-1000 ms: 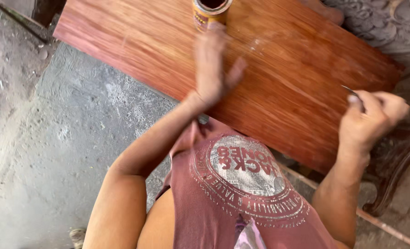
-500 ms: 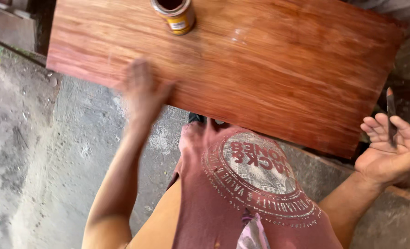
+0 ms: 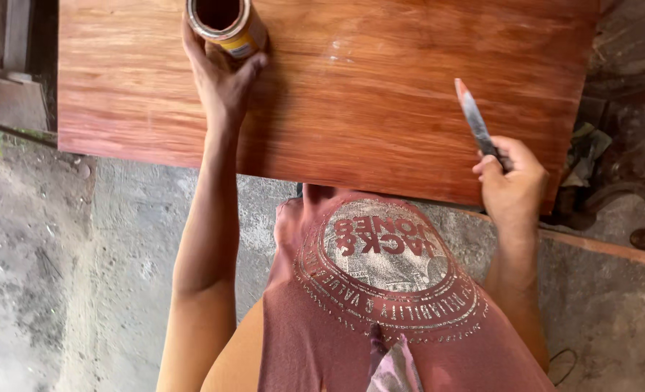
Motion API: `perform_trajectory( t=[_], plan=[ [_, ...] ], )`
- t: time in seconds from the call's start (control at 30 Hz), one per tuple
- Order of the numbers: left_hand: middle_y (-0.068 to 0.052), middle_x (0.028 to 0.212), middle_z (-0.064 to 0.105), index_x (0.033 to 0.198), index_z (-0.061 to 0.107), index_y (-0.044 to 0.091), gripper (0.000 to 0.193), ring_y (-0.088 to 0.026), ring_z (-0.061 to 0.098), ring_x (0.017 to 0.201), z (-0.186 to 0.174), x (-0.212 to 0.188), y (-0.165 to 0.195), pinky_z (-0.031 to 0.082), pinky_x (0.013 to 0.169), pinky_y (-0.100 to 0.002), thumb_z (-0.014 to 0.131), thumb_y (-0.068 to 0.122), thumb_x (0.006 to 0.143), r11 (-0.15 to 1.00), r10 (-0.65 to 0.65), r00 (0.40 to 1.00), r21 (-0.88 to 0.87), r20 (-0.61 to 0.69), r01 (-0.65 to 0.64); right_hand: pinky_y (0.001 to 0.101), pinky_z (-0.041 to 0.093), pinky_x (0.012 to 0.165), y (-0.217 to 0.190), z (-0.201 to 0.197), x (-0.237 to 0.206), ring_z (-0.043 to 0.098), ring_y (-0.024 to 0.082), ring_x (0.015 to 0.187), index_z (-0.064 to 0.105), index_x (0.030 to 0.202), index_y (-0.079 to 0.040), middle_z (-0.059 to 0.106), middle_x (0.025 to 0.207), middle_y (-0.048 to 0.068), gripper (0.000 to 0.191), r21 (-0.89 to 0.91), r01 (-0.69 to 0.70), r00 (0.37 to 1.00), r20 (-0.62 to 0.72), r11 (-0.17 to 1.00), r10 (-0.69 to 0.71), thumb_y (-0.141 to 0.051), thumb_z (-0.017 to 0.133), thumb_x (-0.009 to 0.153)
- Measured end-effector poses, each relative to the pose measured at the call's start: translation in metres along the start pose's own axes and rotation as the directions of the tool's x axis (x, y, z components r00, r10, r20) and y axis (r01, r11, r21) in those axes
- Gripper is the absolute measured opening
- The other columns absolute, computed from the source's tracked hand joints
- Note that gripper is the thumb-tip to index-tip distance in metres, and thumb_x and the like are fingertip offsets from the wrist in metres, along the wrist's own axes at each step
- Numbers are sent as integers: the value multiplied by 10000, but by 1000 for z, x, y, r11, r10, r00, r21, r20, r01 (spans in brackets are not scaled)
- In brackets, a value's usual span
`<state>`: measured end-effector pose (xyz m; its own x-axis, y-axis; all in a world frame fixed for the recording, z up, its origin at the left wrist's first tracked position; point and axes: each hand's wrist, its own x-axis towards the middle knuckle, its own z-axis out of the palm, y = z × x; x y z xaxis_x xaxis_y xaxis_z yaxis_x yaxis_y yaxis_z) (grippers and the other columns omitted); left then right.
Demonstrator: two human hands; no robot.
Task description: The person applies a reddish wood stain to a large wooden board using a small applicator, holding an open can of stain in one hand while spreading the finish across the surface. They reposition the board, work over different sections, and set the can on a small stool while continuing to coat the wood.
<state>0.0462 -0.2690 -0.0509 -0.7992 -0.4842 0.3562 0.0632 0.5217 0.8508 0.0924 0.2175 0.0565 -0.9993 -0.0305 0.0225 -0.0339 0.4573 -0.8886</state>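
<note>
Tin (image 3: 224, 22), open, dark-filled, upper left of frame on reddish wood panel (image 3: 380, 94): left hand (image 3: 217, 76) fingers wrapped around it, best kept level; right hand (image 3: 512, 181) fingers pinching putty knife (image 3: 475, 120), blade raised.

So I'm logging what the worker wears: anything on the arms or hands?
Nothing: both arms are bare up to where they leave the frame, no sleeves showing. The left hand and right hand have no gloves, rings, watch or bands.
</note>
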Motion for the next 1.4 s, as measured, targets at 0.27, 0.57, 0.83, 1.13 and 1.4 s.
perform_trajectory(
  t=[0.27,0.57,0.83,1.13,1.4],
  plan=[
    [-184,1479,450,1537,354,29,908,-348,510,1333,37,-50,94,514,1126,-467,898,111,815,963,148,972,-249,180,-100,344,544,779,-46,-7,-28,693,239,887,714,1102,39,699,990,170,107,-325,266,955,-39,907,-294,39,730,997],
    [-227,1385,455,1462,450,63,984,-444,461,1293,40,-109,178,416,1118,-560,955,270,643,891,421,823,-3,382,-455,381,501,782,-88,1,-31,651,255,845,787,1230,-64,675,959,80,279,-590,509,843,195,627,-501,23,782,964],
    [-225,1413,431,1518,410,102,1017,-456,435,1333,31,-124,178,396,1131,-590,918,277,655,900,368,802,36,470,-434,365,434,855,-118,58,-13,607,196,841,797,1142,-86,599,911,31,198,-645,717,647,475,264,-596,-77,767,946],
    [-190,1484,502,1539,384,54,965,-370,480,1429,24,-126,139,427,1236,-504,878,234,730,985,164,923,-104,349,-136,342,464,819,-104,13,6,661,170,840,768,1050,-26,699,959,72,51,-532,618,772,270,579,-575,12,756,1017],
    [-180,1721,255,1643,277,29,757,-334,92,1653,30,-86,98,121,1365,-508,477,521,1104,893,175,906,-449,386,19,260,470,690,-114,14,1,630,157,769,735,1078,82,673,891,136,113,-350,330,941,44,877,-337,131,704,981]
  ],
)
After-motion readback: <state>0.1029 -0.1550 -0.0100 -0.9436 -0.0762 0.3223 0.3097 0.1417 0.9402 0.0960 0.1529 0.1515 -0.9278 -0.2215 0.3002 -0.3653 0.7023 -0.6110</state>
